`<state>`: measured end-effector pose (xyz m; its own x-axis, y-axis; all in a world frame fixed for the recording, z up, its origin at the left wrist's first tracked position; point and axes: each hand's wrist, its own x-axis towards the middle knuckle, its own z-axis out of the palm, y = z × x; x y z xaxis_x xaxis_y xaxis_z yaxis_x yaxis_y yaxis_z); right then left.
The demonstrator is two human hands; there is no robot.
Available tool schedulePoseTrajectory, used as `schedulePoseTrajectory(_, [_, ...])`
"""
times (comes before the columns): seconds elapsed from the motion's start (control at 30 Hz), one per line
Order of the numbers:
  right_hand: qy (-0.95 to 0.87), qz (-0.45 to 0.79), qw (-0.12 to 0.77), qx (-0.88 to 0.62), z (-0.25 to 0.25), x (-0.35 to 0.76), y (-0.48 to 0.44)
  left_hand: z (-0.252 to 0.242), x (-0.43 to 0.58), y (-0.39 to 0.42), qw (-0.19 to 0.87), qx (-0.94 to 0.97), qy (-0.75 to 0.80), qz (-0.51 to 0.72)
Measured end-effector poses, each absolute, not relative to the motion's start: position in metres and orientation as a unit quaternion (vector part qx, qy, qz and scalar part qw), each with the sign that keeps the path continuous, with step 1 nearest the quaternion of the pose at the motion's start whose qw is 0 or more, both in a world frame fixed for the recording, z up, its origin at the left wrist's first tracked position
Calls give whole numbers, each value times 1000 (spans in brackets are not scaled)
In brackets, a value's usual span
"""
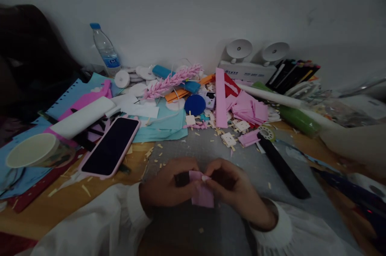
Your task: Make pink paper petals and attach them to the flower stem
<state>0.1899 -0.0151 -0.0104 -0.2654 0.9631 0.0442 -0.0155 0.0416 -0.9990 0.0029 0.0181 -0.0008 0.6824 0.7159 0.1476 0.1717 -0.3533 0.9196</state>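
Observation:
A small piece of pink paper [204, 197] is held over the grey cutting mat [223, 232]. My left hand [171, 183] grips its left side between thumb and fingers. On its upper right, the thumb and index finger of my right hand [230, 185] pinch the paper near the top edge. Whether the paper is folded under my fingertips, I cannot tell. Beyond my hands lie a stack of pink paper pieces [249, 109] and a long pink strip [221, 99]. To the right rests a black-handled cutter [283, 165].
A phone [111, 147] and a paper cup [33, 151] are on the left, with a water bottle [107, 53] behind. A pink braided stem [175, 81] lies across blue paper sheets [163, 127]. Pens [292, 73] and a green roll [298, 119] sit at right; scraps litter the mat.

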Motion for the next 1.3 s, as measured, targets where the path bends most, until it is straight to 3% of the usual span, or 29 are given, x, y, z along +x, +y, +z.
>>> schedulePoseTrajectory(0.47, [-712, 344, 439, -427, -22, 195, -20, -6, 8, 17, 512, 750, 314, 277])
schedulePoseTrajectory(1.3, [-753, 319, 422, -392, -23, 198, -19, -6, 8, 16, 447, 803, 298, 259])
